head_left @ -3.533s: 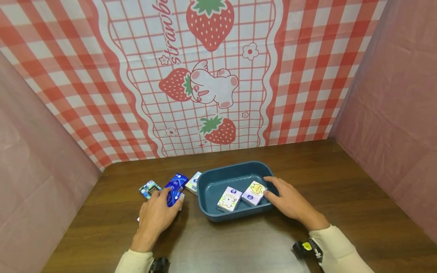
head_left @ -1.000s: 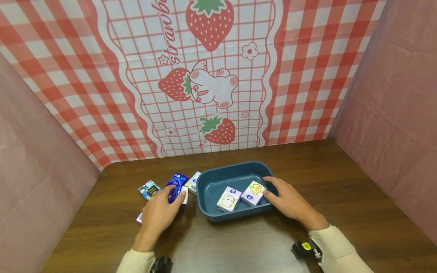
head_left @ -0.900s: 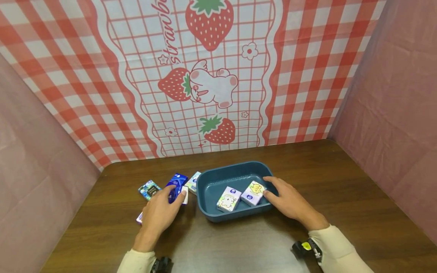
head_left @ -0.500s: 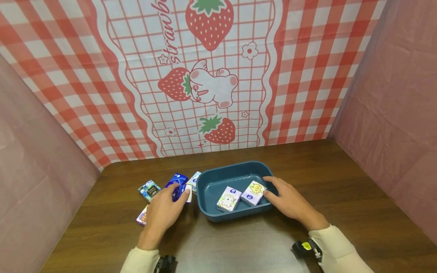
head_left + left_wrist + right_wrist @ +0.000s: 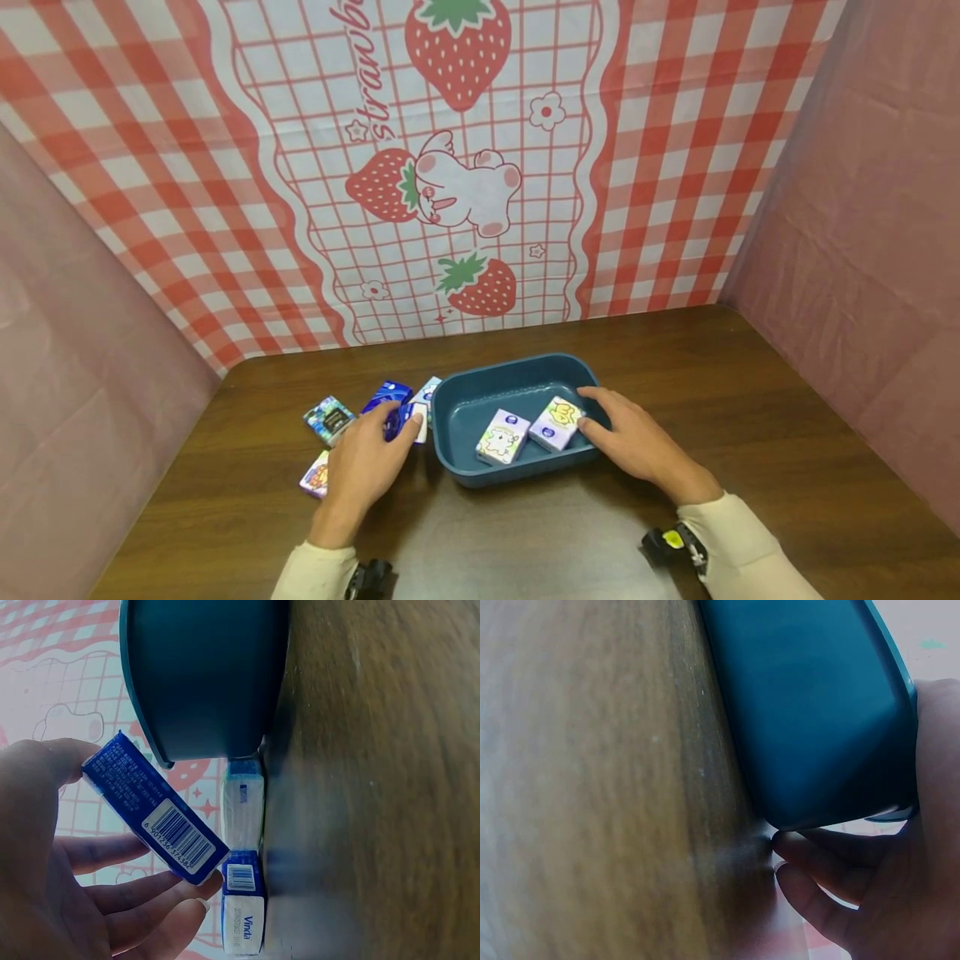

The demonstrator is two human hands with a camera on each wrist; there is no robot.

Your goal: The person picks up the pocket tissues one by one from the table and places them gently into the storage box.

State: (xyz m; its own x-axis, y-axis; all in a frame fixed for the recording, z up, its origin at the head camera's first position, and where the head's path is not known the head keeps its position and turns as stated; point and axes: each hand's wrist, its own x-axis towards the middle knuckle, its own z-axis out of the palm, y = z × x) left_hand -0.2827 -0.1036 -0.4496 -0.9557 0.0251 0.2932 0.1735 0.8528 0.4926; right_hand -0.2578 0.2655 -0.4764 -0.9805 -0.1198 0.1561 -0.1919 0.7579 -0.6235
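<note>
My left hand (image 5: 367, 458) pinches a blue-and-white tissue pack (image 5: 411, 414) between thumb and fingers, just left of a teal bin (image 5: 480, 407). In the left wrist view this tissue pack (image 5: 154, 810) is tilted and raised above the table, barcode side showing. My right hand (image 5: 637, 437) grips the bin's right end, thumb over the rim. From the right wrist, curled fingers (image 5: 814, 896) show beside the bin's outer wall (image 5: 810, 720). Inside the bin lie two pale cartoon-printed tissue packs, one with a white figure (image 5: 502, 437), one with a yellow figure (image 5: 557, 423).
Left of the bin on the wooden table (image 5: 750, 433) lie another blue tissue pack (image 5: 387, 395), a pale one (image 5: 428, 390) against the bin, a blue-green patterned one (image 5: 328, 418) and a purple-edged one (image 5: 315, 477). A strawberry-print cloth (image 5: 465, 167) hangs behind.
My left hand has lifted the blue-and-white tissue pack and moved slightly right with it, toward the bin, uncovering more of the purple-edged pack. The right hand and the bin have stayed put.
</note>
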